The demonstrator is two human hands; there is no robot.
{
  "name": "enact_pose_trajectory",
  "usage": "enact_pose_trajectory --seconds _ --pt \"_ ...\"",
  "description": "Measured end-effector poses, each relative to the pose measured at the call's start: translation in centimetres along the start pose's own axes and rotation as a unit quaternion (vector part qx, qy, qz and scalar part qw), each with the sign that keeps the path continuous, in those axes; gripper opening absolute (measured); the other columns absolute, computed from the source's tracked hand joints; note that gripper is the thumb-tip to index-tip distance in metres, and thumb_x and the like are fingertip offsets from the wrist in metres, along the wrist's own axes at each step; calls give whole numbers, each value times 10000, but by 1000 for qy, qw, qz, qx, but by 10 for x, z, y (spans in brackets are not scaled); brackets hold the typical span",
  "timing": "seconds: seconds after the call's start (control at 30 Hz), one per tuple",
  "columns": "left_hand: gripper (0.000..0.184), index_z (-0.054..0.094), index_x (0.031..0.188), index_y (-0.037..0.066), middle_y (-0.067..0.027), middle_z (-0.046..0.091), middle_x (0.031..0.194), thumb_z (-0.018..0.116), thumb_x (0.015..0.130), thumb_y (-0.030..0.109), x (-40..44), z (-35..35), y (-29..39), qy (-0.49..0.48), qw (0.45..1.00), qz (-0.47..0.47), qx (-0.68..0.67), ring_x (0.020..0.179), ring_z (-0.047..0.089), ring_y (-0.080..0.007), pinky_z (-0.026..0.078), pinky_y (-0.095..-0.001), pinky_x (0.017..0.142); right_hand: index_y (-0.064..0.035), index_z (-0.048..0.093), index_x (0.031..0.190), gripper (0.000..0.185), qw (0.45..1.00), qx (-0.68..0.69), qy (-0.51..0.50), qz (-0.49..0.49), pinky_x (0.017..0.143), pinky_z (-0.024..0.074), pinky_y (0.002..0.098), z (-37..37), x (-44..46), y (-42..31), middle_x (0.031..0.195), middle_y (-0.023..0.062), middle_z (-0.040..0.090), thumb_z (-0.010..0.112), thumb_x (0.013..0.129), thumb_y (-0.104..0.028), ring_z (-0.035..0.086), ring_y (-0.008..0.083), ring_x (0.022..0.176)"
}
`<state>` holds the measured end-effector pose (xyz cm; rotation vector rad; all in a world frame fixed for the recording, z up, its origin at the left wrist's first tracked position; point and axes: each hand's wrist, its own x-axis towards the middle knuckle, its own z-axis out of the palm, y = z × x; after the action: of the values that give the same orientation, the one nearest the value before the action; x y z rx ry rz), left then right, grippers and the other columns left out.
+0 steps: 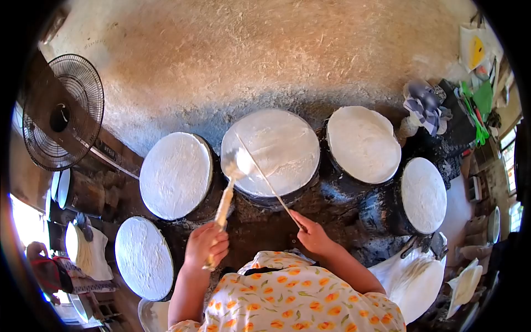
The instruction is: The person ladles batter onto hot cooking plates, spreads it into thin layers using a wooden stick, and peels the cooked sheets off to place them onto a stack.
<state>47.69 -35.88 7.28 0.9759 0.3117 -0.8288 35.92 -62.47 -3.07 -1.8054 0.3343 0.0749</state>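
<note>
A: Here's the left hand (206, 245), fingers curled snugly round the handle of a ladle (223, 207), its head over the near-left part of the big middle white top (282, 135)!
B: And the right hand (317, 235)?
A: Fingers closed on the near end of a thin stick (271, 186), which slants far and left across that same top!
B: Is either tool touching the white?
A: The ladle's head is blurred; from here I can't tell for either one.
B: What's around them?
A: An arc of rounds! The left white top (176, 176), the near-left white top (145, 258), then the right white top (364, 144) and the outermost right white top (424, 195).
B: And a black fan (61, 119) at far left, before the rough wall (260, 50)!
</note>
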Motion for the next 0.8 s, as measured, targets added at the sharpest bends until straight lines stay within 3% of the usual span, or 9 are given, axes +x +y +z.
enact_pose_trajectory --seconds 0.1,0.2,0.3,0.43,0.5,0.53,0.6,0.7,0.8 --pt "230 513 1128 6 -29 450 664 455 930 108 -33 -9 2 -8 999 42 -29 408 359 -60 299 -207 315 -130 478 1329 583 996 -84 3 20 829 492 290 -16 -3 -38 1180 156 601 474 776 51 631 224 1021" --pt "277 502 1166 -23 -29 453 672 447 927 105 -36 -1 -7 2 998 50 -49 404 352 -45 316 -194 315 -96 517 1272 539 945 -155 140 -252 851 499 330 -21 12 -27 1206 187 570 482 764 83 592 326 1058" --pt "323 485 1205 -42 -22 454 672 450 922 112 -26 -10 -6 -17 997 15 -80 402 350 -32 318 -181 313 -61 468 1304 555 974 -121 153 -118 916 458 323 -34 32 4 1272 199 524 443 769 84 521 333 1162" --pt "292 500 1185 -28 -31 455 687 455 932 111 -28 -8 -5 -60 992 21 -107 407 344 -38 317 -183 328 -85 459 1318 560 971 -231 55 -6 917 464 353 -31 14 46 1242 195 541 443 774 49 535 340 1133" --pt "295 504 1186 -29 -27 452 679 457 931 112 -29 -4 -4 -36 995 44 -82 404 343 -37 316 -182 328 -126 488 1302 558 911 -391 -58 116 867 492 389 -24 -6 45 1190 190 569 449 770 36 579 358 1046" --pt "294 510 1179 -32 -25 453 674 459 929 114 -28 -3 -2 -26 995 53 -83 400 342 -37 315 -182 326 -126 488 1302 558 911 -392 -58 117 867 492 389 -30 -12 54 1190 190 569 449 770 36 579 358 1046" --pt "292 521 1166 -35 -22 456 672 464 924 117 -24 -4 1 -22 993 67 -91 394 342 -39 311 -181 320 -253 423 1353 631 948 -303 30 -90 677 504 482 -44 -21 76 867 191 635 492 773 -15 618 384 738" --pt "332 472 1198 -74 -13 445 665 439 920 105 -18 -6 1 -13 991 89 -98 386 347 -29 308 -174 301 -308 428 1345 649 952 -277 118 -58 663 502 483 -47 -25 89 858 209 631 506 762 -34 620 377 726" --pt "339 470 1202 -81 -17 446 671 444 926 114 -12 -8 2 -20 988 104 -108 392 353 -31 323 -178 303 -260 471 1323 614 944 -323 19 -61 659 509 469 -34 -26 77 888 216 627 486 761 -13 621 373 724"
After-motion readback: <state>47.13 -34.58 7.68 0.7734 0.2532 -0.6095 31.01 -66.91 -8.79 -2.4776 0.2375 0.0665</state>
